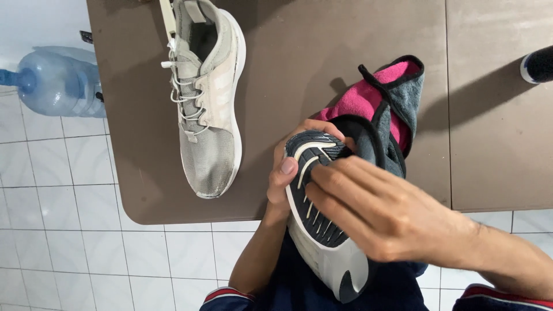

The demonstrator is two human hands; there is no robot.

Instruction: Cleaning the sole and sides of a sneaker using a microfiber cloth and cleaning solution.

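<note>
My left hand (288, 167) grips a sneaker (322, 242) turned sole up, its dark ribbed tread and white edge facing me, the toe end pointing at the table. My right hand (380, 213) lies across the sole and presses a grey and pink cloth (380, 103) with black trim against the toe end. The cloth drapes back onto the brown table (299, 52). A second sneaker (208, 98), grey and cream with white laces, lies upright on the table to the left, its toe toward me.
A large blue water jug (55, 80) lies on the white tiled floor (69, 253) at the left. A dark object with a white rim (538, 64) pokes in at the right edge. A seam splits the table at the right.
</note>
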